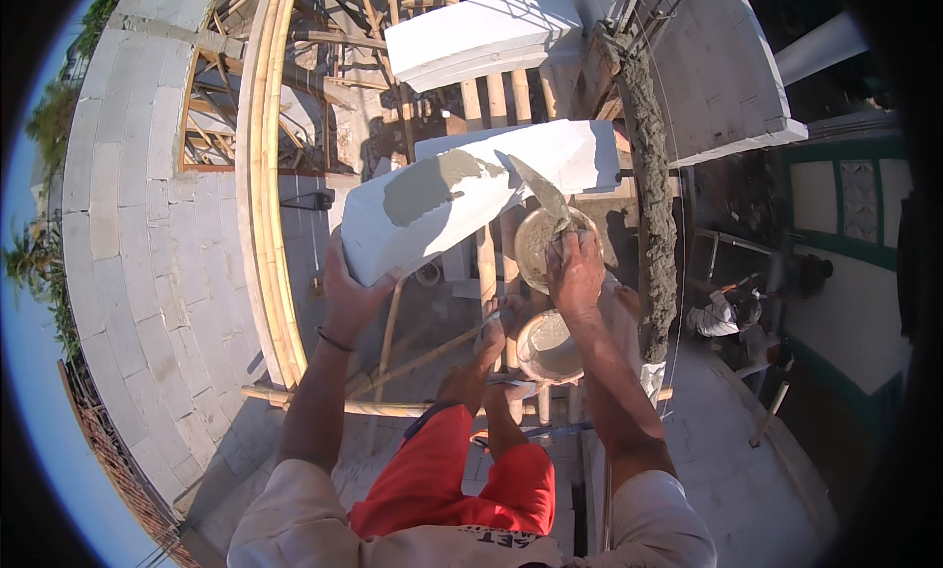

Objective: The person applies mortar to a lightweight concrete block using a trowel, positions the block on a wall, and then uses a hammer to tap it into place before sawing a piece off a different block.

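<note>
My left hand point(356, 298) grips the near left end of a long white block point(437, 232), holding it tilted. A patch of wet grey mortar point(432, 187) covers part of the block's upper face. My right hand point(577, 271) is closed round a trowel point(539, 191), its handle mostly hidden in the fingers. The trowel's pointed blade reaches up to the block's right part, beside the mortar patch. Below the blade and partly behind my right hand is a bucket of mortar point(533, 250). A second bucket point(552, 346) with mortar stands nearer to me, beside my right forearm.
Bamboo poles point(488, 258) run under the blocks and my feet. Another white block point(483, 39) lies on poles farther ahead. To the right runs a wall top with rough mortar point(650, 204). A block wall point(133, 234) rises at left. Another person point(725, 314) is far below right.
</note>
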`<state>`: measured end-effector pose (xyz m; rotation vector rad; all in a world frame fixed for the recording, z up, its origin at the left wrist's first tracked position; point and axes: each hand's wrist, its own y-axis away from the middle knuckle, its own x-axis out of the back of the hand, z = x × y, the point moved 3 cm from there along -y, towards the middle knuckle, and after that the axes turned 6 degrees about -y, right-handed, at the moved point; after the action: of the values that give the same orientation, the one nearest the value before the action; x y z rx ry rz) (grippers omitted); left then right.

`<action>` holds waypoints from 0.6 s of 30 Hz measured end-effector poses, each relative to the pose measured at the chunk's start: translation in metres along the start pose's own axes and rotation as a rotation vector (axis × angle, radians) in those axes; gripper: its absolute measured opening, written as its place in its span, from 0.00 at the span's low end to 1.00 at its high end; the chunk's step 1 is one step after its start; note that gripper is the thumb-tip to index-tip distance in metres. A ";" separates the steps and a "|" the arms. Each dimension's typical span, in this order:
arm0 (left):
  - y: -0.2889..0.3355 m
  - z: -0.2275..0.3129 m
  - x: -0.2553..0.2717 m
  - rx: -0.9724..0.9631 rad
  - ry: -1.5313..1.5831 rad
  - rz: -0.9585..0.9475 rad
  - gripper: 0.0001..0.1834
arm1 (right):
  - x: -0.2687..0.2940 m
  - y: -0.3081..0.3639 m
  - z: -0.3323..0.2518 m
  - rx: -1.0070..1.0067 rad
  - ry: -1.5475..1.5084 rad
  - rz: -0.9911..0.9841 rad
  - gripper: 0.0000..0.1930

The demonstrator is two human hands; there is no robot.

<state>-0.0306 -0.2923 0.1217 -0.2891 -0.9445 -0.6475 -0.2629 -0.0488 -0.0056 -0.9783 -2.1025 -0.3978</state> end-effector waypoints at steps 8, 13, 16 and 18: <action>-0.001 0.000 0.006 0.021 -0.020 0.020 0.54 | -0.005 0.074 -0.015 -0.066 -0.077 -0.154 0.17; -0.009 -0.003 -0.003 -0.013 0.006 0.014 0.53 | 0.003 0.224 0.077 -0.527 0.082 -0.480 0.23; -0.011 0.004 -0.009 -0.056 0.066 0.001 0.51 | -0.016 0.280 0.132 -0.798 0.156 -0.742 0.26; -0.010 -0.001 -0.006 -0.074 0.062 0.030 0.50 | -0.063 0.310 0.176 -0.778 0.246 -0.733 0.24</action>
<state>-0.0392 -0.2981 0.1156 -0.3464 -0.8562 -0.6608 -0.0942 0.2194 -0.1804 -0.4513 -2.0244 -1.7000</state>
